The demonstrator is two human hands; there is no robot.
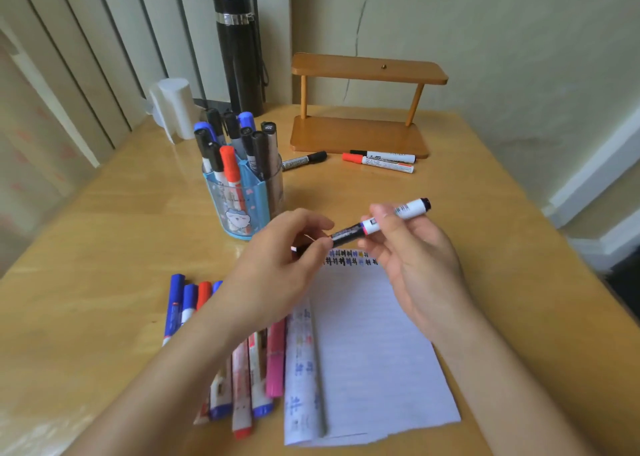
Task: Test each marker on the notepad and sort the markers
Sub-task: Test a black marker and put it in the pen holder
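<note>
Head view: left forearm crosses row of blue, red and pink markers (242, 386) left of lined white notepad (374, 351), hiding their middles. Three loose markers (377, 163) lie by small wooden two-tier shelf (360, 136). Tall black flask (239, 50) stands behind.

Yellow wooden table (104, 230); cream wall, vertical blinds.

Clear blue plastic pen holder (242, 199) holds black, blue, red markers.

White black-capped marker (381, 221) held above notepad: right hand (415, 258) grips barrel, left hand (277, 265) pinches dark end.

Two bare forearms, bare wrists — bare hands, left hand (277, 272), right hand (415, 261)
</note>
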